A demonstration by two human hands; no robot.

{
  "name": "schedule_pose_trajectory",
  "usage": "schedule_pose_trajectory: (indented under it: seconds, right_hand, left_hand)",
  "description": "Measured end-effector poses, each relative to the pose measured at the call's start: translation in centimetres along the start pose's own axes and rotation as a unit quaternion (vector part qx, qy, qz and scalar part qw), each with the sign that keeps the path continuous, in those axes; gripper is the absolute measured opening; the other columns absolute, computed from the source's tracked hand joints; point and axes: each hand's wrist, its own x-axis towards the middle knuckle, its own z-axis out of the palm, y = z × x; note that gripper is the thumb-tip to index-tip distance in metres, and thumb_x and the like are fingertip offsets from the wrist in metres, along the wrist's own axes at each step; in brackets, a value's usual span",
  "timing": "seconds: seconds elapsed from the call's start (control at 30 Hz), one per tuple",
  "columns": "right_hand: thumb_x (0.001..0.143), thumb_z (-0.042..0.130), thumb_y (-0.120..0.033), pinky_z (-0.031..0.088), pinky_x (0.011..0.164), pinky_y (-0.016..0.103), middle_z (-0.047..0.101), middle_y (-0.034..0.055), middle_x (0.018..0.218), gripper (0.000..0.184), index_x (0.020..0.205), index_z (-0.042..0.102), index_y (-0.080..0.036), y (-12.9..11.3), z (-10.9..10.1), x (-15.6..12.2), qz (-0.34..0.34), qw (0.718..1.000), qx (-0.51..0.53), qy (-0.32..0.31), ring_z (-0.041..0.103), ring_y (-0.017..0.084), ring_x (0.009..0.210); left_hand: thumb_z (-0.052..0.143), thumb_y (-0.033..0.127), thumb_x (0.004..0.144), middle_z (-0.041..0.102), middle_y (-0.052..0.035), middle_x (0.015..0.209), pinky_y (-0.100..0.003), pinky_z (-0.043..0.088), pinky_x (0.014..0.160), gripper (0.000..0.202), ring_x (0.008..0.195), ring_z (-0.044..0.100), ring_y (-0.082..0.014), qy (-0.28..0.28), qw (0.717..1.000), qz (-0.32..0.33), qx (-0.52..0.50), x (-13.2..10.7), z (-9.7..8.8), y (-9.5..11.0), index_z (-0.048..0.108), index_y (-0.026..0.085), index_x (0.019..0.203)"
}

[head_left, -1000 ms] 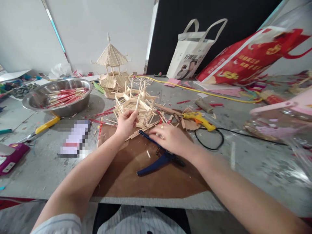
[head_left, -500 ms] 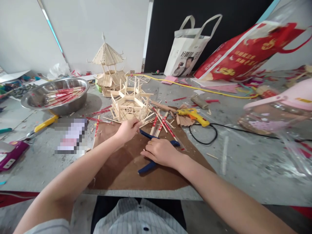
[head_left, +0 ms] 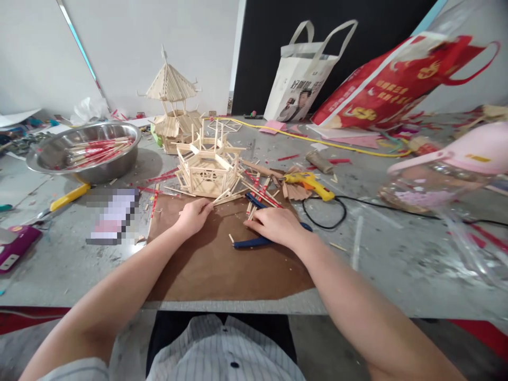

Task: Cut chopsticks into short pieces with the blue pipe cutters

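Observation:
My left hand [head_left: 195,216] is closed, its thumb and fingertips pinched at the end of a thin wooden stick [head_left: 227,200] in front of a six-sided stick framework [head_left: 209,180]. My right hand [head_left: 273,224] is curled over a tool with dark blue handles [head_left: 251,243], which look like those of pliers. The handles are spread apart and point left; the hand hides the tool's middle. By the lower handle's end lies a short stick offcut [head_left: 231,238]. Beneath both hands is a brown sheet [head_left: 198,270]. Loose red-marked sticks [head_left: 262,188] lie beyond my right hand.
A yellow glue gun [head_left: 311,185] with a black cord lies at right. A steel bowl [head_left: 133,153] of sticks, a phone [head_left: 115,217] and a yellow-handled cutter [head_left: 69,197] are at left. Behind stands a stick pavilion [head_left: 171,84]; a pink-lidded container [head_left: 440,153] is far right.
My left hand has moved left, away from the blue-handled tool. My right hand and the tool have shifted right and farther from me. The view has also shifted slightly.

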Motion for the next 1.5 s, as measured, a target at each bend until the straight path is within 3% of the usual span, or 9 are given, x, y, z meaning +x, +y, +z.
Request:
schedule_pose_trajectory:
  seconds: [0.23,0.37,0.5,0.73,0.97,1.1,1.23,1.4,1.5]
  right_hand:
    - [0.083,0.044,-0.033,0.040,0.071,0.028,0.066,0.0050,0.095,0.025,0.095,0.061,-0.019,-0.1,-0.1,2.6,0.075,0.985,0.085,0.127,0.058,0.020,0.094]
    - [0.080,0.047,-0.043,0.041,0.066,0.028,0.068,0.0046,0.086,0.037,0.106,0.057,-0.019,-0.7,-0.6,5.6,0.090,0.985,0.095,0.109,0.060,0.021,0.084]
    - [0.079,0.046,-0.049,0.041,0.068,0.029,0.067,0.0067,0.092,0.039,0.102,0.060,-0.021,-1.7,-0.9,8.3,0.107,0.988,0.086,0.067,0.060,0.022,0.087]
    - [0.083,0.042,-0.038,0.042,0.071,0.029,0.067,0.0079,0.095,0.031,0.095,0.065,-0.023,-2.6,-1.2,10.5,0.097,0.990,0.064,0.075,0.060,0.022,0.091]
    - [0.083,0.039,-0.038,0.043,0.074,0.032,0.066,0.0091,0.096,0.033,0.095,0.065,-0.022,-2.9,-0.6,12.8,0.116,0.987,0.075,0.086,0.059,0.023,0.091]
    - [0.082,0.041,-0.040,0.042,0.070,0.031,0.067,0.0082,0.093,0.033,0.093,0.065,-0.021,-1.4,-0.9,12.1,0.124,0.981,0.101,0.109,0.060,0.023,0.088]
    - [0.079,0.044,-0.037,0.040,0.065,0.028,0.068,0.0052,0.088,0.028,0.091,0.065,-0.023,1.7,-1.7,8.7,0.149,0.970,0.122,0.151,0.061,0.021,0.082]
    - [0.078,0.046,-0.039,0.039,0.061,0.028,0.068,0.0037,0.086,0.026,0.089,0.065,-0.025,3.5,-1.1,4.8,0.182,0.969,0.095,0.136,0.061,0.022,0.081]
    - [0.080,0.045,-0.037,0.039,0.064,0.028,0.068,0.0064,0.086,0.027,0.090,0.066,-0.022,3.5,0.0,3.8,0.157,0.981,0.040,0.108,0.060,0.022,0.082]
  left_hand:
    - [0.034,0.035,0.085,0.061,-0.0042,0.072,-0.025,0.039,0.064,0.029,0.068,0.055,-0.0156,-0.034,0.995,0.051,0.085,-0.3,-0.4,0.5,0.054,0.018,0.075]
    - [0.032,0.033,0.087,0.057,-0.0028,0.067,-0.023,0.037,0.059,0.029,0.063,0.053,-0.0133,-0.035,0.983,0.100,0.150,-0.7,-0.6,1.0,0.050,0.017,0.071]
    - [0.029,0.032,0.089,0.056,-0.0020,0.066,-0.022,0.037,0.058,0.031,0.061,0.052,-0.0123,-0.043,0.972,0.137,0.184,-1.1,-0.5,1.2,0.048,0.017,0.070]
    - [0.030,0.030,0.089,0.058,-0.0041,0.071,-0.025,0.039,0.063,0.028,0.068,0.055,-0.0148,-0.065,0.959,0.172,0.217,-1.5,0.1,1.2,0.051,0.016,0.075]
    - [0.028,0.030,0.089,0.059,-0.0046,0.073,-0.025,0.041,0.065,0.030,0.070,0.057,-0.0152,-0.069,0.952,0.184,0.233,-1.4,-0.1,1.2,0.051,0.016,0.077]
    - [0.028,0.031,0.089,0.060,-0.0041,0.074,-0.024,0.041,0.064,0.030,0.070,0.058,-0.0149,-0.071,0.953,0.170,0.239,-1.3,-0.2,1.2,0.052,0.017,0.078]
    - [0.030,0.031,0.089,0.061,-0.0037,0.074,-0.023,0.040,0.061,0.029,0.070,0.058,-0.0147,-0.066,0.959,0.151,0.232,-1.3,-0.3,1.5,0.054,0.017,0.078]
    - [0.035,0.029,0.087,0.063,-0.0033,0.074,-0.023,0.039,0.061,0.026,0.070,0.059,-0.0144,-0.052,0.963,0.153,0.216,-1.4,-0.2,1.7,0.056,0.017,0.076]
    - [0.037,0.028,0.086,0.064,-0.0034,0.076,-0.023,0.040,0.063,0.025,0.072,0.060,-0.0148,-0.049,0.962,0.160,0.215,-1.5,-0.1,1.7,0.057,0.017,0.076]
